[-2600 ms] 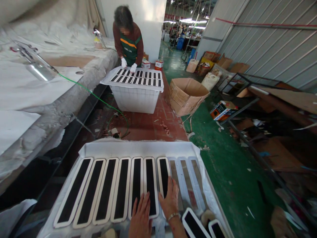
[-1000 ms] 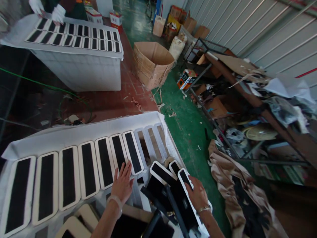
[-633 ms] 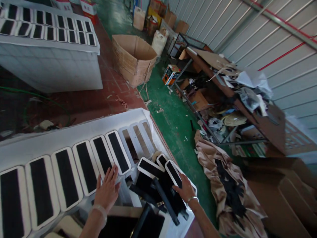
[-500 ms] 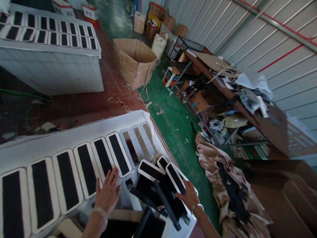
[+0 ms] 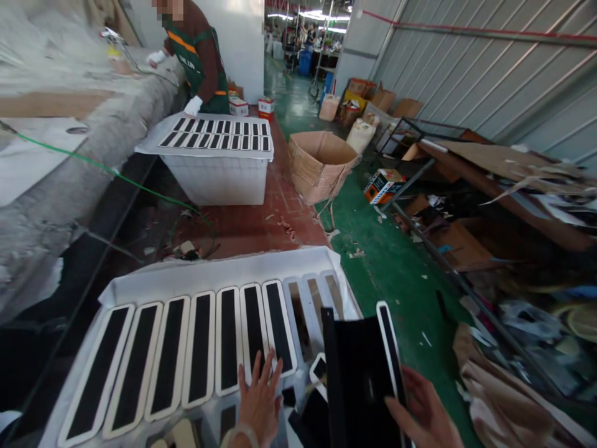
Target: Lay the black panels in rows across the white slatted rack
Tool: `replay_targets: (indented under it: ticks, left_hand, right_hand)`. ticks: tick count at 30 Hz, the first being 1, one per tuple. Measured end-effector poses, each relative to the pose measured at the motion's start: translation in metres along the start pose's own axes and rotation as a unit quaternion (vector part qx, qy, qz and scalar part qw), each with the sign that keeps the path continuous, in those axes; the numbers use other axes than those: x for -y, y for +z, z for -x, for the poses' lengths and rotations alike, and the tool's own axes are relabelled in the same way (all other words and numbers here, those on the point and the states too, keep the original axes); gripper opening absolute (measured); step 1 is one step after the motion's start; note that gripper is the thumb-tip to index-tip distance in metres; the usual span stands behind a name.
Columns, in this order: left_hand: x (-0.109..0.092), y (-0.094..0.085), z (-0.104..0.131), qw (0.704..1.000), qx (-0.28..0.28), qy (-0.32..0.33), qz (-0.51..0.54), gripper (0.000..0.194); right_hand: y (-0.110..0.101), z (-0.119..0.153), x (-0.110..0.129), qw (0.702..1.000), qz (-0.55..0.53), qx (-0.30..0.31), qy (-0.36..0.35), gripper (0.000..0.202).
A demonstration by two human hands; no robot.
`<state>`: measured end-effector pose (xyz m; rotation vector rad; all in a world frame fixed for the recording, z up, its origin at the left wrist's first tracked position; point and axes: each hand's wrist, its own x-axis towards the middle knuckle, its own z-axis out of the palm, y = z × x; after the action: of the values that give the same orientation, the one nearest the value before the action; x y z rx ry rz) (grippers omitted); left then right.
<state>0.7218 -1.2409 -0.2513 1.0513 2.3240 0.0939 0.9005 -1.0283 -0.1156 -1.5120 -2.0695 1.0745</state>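
Black panel now lifted, right hand gripping; left hand flat, fingers spread.

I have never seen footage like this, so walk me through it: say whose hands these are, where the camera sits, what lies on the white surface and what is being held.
There is no machine here: a person works with bare hands, and the single camera sits on that person's head, looking forward and down. That is why only the forearms and hands show at the bottom edge.

The left hand lies flat on the white sheet, its fingers over the near ends of a row of long black strips with pale rims. To the right of the row, three slots show no strip.

The right hand lifts a black bundle with one rimmed strip along its right side.

Farther off, another person stands at a white bin covered with shorter strips. A cardboard box stands on the floor beside it.
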Motion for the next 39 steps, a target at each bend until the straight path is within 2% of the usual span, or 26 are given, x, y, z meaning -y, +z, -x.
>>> replay_targets:
  ticks: [1, 2, 5, 7, 9, 11, 13, 16, 19, 22, 24, 28, 34, 39]
  left_hand:
    - [0.000, 0.003, 0.000, 1.000, -0.010, 0.003, 0.005, 0.077]
    - [0.000, 0.006, 0.000, 1.000, -0.019, 0.004, 0.010, 0.076]
    - [0.001, 0.010, -0.001, 0.999, -0.027, 0.004, 0.023, 0.076]
    - [0.001, 0.008, -0.002, 1.000, -0.012, -0.006, 0.027, 0.077]
    - [0.001, 0.005, -0.003, 0.999, 0.006, -0.012, 0.032, 0.078]
    - [0.001, 0.003, -0.005, 0.999, 0.020, -0.011, 0.041, 0.079]
    - [0.001, 0.002, -0.005, 0.999, 0.020, -0.013, 0.047, 0.079]
    - [0.000, 0.002, -0.006, 0.999, 0.001, -0.015, 0.042, 0.076]
    - [0.000, 0.004, -0.007, 0.999, -0.002, -0.012, 0.036, 0.073]
    - [0.002, 0.006, -0.009, 0.999, 0.002, -0.009, 0.033, 0.073]
    - [0.003, 0.008, -0.010, 0.999, 0.000, -0.010, 0.033, 0.073]
    - [0.004, 0.014, -0.011, 0.999, -0.010, -0.011, 0.033, 0.071]
    - [0.006, 0.021, -0.013, 0.999, -0.014, -0.010, 0.036, 0.071]
    - [0.005, 0.019, -0.013, 0.999, -0.017, -0.006, 0.035, 0.073]
  right_hand:
    - [0.013, -0.014, 0.025, 0.999, -0.039, 0.013, 0.006, 0.065]
    - [0.029, -0.028, 0.046, 0.998, -0.066, -0.009, 0.005, 0.070]
    - [0.081, -0.059, 0.082, 0.990, -0.065, -0.123, -0.032, 0.080]
    - [0.115, -0.069, 0.086, 0.986, 0.010, -0.157, -0.055, 0.079]
    - [0.143, -0.070, 0.079, 0.976, 0.136, -0.155, -0.072, 0.074]
    - [0.163, -0.064, 0.068, 0.950, 0.259, -0.143, -0.102, 0.068]
    - [0.177, -0.055, 0.056, 0.925, 0.334, -0.116, -0.138, 0.063]
    - [0.192, -0.041, 0.043, 0.920, 0.364, -0.049, -0.138, 0.060]
    - [0.198, -0.034, 0.036, 0.936, 0.346, -0.006, -0.065, 0.062]
    - [0.192, -0.035, 0.028, 0.948, 0.318, -0.017, 0.023, 0.067]
    - [0.184, -0.036, 0.023, 0.946, 0.320, -0.024, 0.042, 0.068]
    - [0.183, -0.040, 0.021, 0.931, 0.363, 0.026, -0.020, 0.066]
    - [0.221, -0.054, 0.029, 0.941, 0.335, 0.035, -0.025, 0.066]
    - [0.237, -0.051, 0.015, 0.943, 0.325, 0.038, -0.057, 0.065]
